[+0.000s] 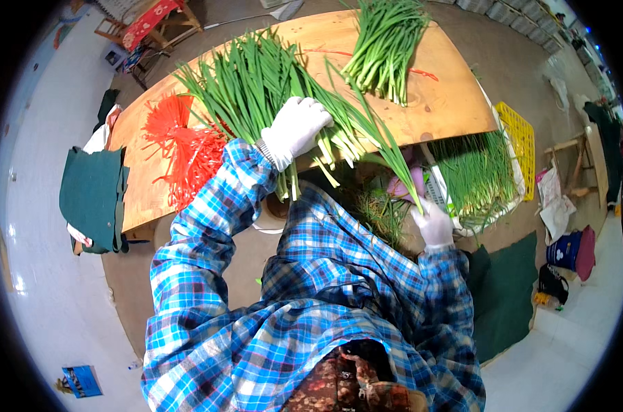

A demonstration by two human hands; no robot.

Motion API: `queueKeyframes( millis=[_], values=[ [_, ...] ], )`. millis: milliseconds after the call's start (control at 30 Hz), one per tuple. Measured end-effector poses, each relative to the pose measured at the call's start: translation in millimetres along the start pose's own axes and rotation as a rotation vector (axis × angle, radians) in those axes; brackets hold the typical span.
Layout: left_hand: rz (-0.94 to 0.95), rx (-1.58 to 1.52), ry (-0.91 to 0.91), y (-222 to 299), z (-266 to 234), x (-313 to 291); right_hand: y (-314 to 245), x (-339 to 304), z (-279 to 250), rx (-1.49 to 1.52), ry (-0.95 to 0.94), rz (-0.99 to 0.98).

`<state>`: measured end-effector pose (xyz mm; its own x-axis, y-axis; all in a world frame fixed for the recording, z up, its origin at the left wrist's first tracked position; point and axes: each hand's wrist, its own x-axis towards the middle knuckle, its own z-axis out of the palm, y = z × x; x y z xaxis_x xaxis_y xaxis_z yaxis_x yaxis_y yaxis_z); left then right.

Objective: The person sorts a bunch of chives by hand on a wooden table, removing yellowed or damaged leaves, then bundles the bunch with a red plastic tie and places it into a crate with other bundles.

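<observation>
A loose bunch of garlic chives [250, 82] lies on the wooden table, its pale stem ends hanging over the near edge. My left hand [296, 130], in a white glove, rests on these stems with its fingers curled round them. Lower and to the right, my right hand [435, 223], also gloved, pinches the pale end of a few long chive stalks [387, 144]. Their green tips reach back up toward the table. A second, neater bunch of chives [388, 55] lies at the far right of the table.
Red plastic ties [184, 151] are heaped on the table's left side. Right of the table [456, 103], a white-lined container holds more upright chives [480, 172], beside a yellow crate [517, 147]. Plant scraps [377, 209] lie below the near edge. Dark green cloth [507, 295] is at lower right.
</observation>
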<state>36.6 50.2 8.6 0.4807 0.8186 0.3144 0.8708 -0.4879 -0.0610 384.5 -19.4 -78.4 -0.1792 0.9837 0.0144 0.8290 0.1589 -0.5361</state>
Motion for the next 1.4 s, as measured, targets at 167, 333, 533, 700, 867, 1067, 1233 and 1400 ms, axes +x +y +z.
queueKeyframes(
  millis=[167, 333, 533, 700, 867, 1067, 1233, 1400],
  values=[
    [0.02, 0.048, -0.047, -1.8, -5.2, -5.9, -38.9, 32.7, -0.6, 0.96, -0.261, 0.329],
    [0.077, -0.141, -0.167, 0.7, -20.5, 1.6, -53.7, 34.6, -0.7, 0.96, -0.208, 0.228],
    [0.062, -0.364, -0.144, 5.5, -57.5, 26.5, -75.5, 39.3, -10.1, 1.064, 0.061, 0.176],
    [0.248, -0.259, 0.009, 37.0, -39.5, 53.6, -101.3, 36.0, -32.9, 1.048, 0.138, 0.197],
    [0.325, -0.144, -0.2, 57.2, -14.5, 70.7, -121.3, 32.8, -47.1, 1.051, 0.058, 0.2],
    [0.373, -0.225, 0.002, 47.7, -11.8, 55.0, -115.5, 34.1, -58.0, 1.061, -0.004, 0.214],
    [0.367, -0.141, -0.022, 47.8, -17.1, 55.8, -117.7, 60.2, -49.6, 1.039, 0.028, -0.011],
    [0.338, -0.167, 0.035, 39.1, -24.4, 44.4, -125.0, 62.8, -60.9, 1.224, 0.194, 0.091]
  ],
)
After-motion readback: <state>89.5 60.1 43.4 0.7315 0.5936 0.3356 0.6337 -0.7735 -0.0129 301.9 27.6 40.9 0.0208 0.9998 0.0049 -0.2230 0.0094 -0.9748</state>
